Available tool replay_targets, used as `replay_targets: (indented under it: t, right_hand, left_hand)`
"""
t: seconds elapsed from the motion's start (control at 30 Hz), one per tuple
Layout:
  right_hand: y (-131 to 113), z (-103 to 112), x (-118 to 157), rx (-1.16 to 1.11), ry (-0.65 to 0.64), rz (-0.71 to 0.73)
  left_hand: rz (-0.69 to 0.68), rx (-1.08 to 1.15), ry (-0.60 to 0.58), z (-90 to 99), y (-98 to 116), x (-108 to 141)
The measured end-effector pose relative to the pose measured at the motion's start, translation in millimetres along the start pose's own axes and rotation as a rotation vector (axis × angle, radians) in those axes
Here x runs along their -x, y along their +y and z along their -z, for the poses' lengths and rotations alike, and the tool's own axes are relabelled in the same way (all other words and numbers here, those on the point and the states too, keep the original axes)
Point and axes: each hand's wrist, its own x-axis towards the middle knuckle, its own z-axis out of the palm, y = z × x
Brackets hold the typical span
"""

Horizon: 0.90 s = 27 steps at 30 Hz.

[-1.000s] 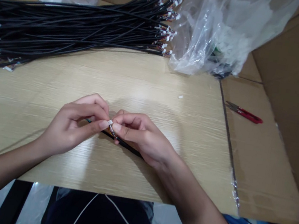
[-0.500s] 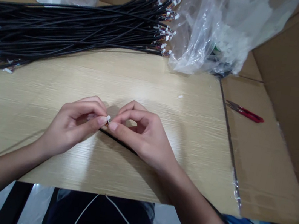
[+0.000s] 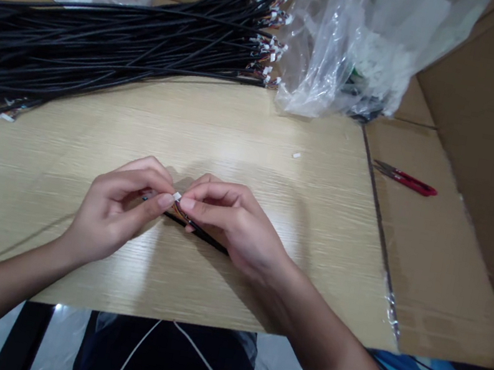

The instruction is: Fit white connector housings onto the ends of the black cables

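Between the thumb and forefinger of my left hand (image 3: 122,208) is a small white connector (image 3: 177,196). My right hand (image 3: 232,217) is closed in a pinch right beside it, at the thin coloured wires (image 3: 182,212) that run from the connector. These wires lead into a black cable (image 3: 207,239), which passes under my right hand. The fingertips of both hands nearly meet and partly cover the connector and wires.
A thick bundle of black cables (image 3: 124,41) with white connectors lies across the back. Clear plastic bags (image 3: 321,52) stand behind on the right. A loose white connector (image 3: 296,155) lies on the wooden board (image 3: 256,130). Red thread snips (image 3: 406,179) rest on the cardboard at right.
My right hand's fingers have shifted and closed up slightly, and more of the coloured wires and black cable shows below them. My left hand keeps its pinch on the connector. The view has shifted slightly.
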Motion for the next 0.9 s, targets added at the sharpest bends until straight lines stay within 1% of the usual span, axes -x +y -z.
replay_targets:
  t: [0.17,0.4,0.57,0.73,0.9]
  right_hand:
    - [0.6,0.8,0.0,-0.042,-0.003,-0.042]
    - [0.1,-1.3,-0.2,-0.067,-0.018,-0.05]
    - [0.4,-2.9,0.0,-0.074,-0.028,-0.091]
    - [0.8,-4.0,0.6,-0.027,-0.03,-0.079]
    - [-1.9,-4.7,2.7,0.128,-0.019,-0.003]
  left_hand:
    - [0.03,0.039,0.006,0.2,-2.5,0.3]
    - [0.016,0.045,-0.013,0.6,-4.5,-0.3]
    - [0.014,0.03,-0.004,0.0,-4.5,-0.5]
    - [-0.016,-0.018,-0.021,1.1,-4.0,-0.5]
    - [-0.042,-0.051,-0.084,3.5,-4.7,-0.7]
